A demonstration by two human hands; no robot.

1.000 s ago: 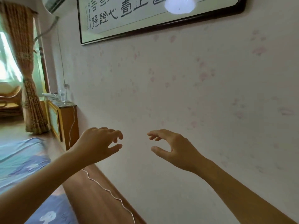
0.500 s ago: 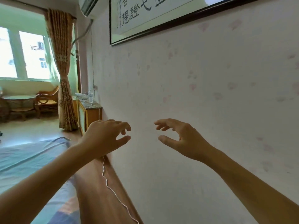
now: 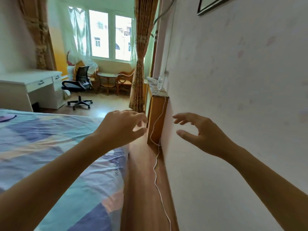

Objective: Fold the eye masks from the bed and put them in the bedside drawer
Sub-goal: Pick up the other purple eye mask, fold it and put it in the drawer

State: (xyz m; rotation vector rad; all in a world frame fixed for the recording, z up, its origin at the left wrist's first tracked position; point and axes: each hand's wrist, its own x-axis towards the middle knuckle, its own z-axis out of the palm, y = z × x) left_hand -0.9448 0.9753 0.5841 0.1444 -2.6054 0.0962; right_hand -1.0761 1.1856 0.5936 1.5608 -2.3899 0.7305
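Left hand: our left hand hangs in the air above the edge of the bed, fingers loosely curled and spread, holding nothing.
Right hand: our right hand floats beside the wall, thumb and fingers apart, empty, touching nothing.
Bedside cabinet: the wooden cabinet stands against the wall, just beyond both hands.
Eye masks: we cannot see any on the bed.

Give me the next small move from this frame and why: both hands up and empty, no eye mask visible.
Probably tilt the view down and left along the patchwork blue bedsheet. The left hand and right hand hover open, holding nothing, and no eye mask shows on the visible bed. The wooden bedside cabinet stands ahead against the wall; nothing to stow yet.
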